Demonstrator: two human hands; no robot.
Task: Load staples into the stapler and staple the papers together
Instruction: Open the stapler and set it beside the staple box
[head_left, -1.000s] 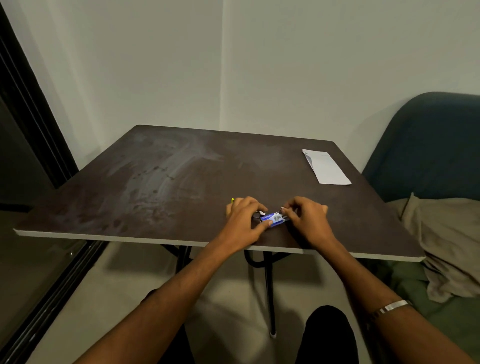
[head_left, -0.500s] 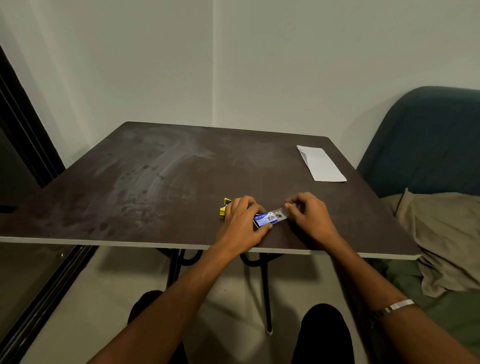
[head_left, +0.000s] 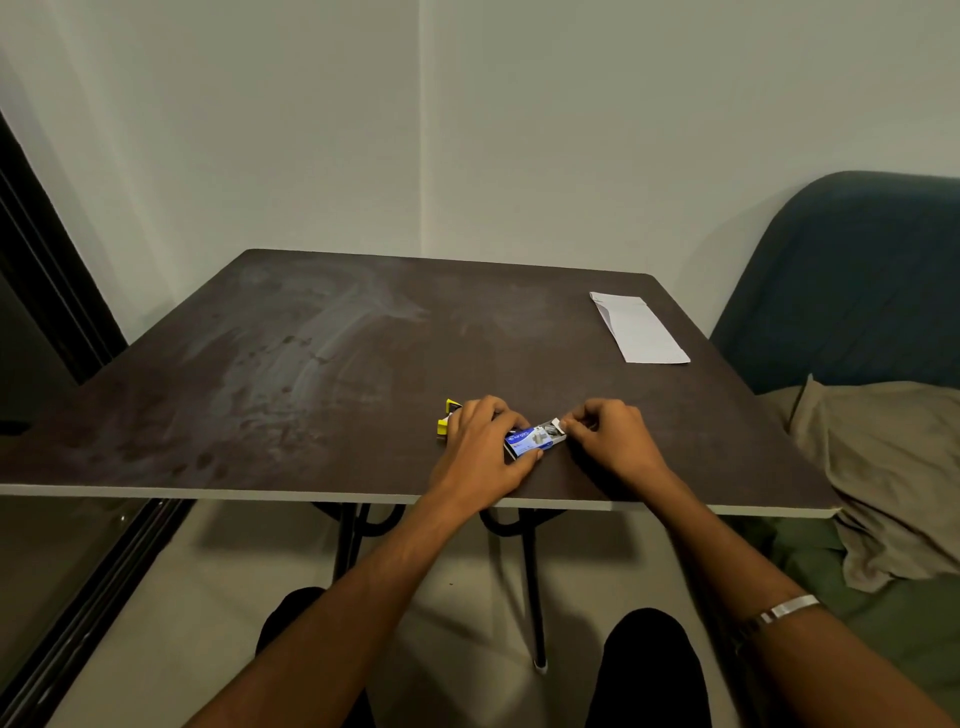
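Note:
A small blue staple box (head_left: 527, 440) lies near the front edge of the dark table (head_left: 311, 374). My left hand (head_left: 480, 452) pinches the box's blue sleeve. My right hand (head_left: 610, 439) grips the inner tray (head_left: 551, 429), which sticks out to the right with grey staples showing. A yellow stapler (head_left: 447, 418) lies just left of my left hand, mostly hidden by it. Folded white papers (head_left: 636, 327) lie at the table's far right.
A dark blue chair back (head_left: 857, 280) stands right of the table, with a beige cloth (head_left: 883, 467) on the seat below it. A dark frame (head_left: 47, 291) runs along the left. White walls close the far side.
The tray has slid out of the blue sleeve to the right, pulled by my right hand. The yellow stapler has come into sight left of my left hand.

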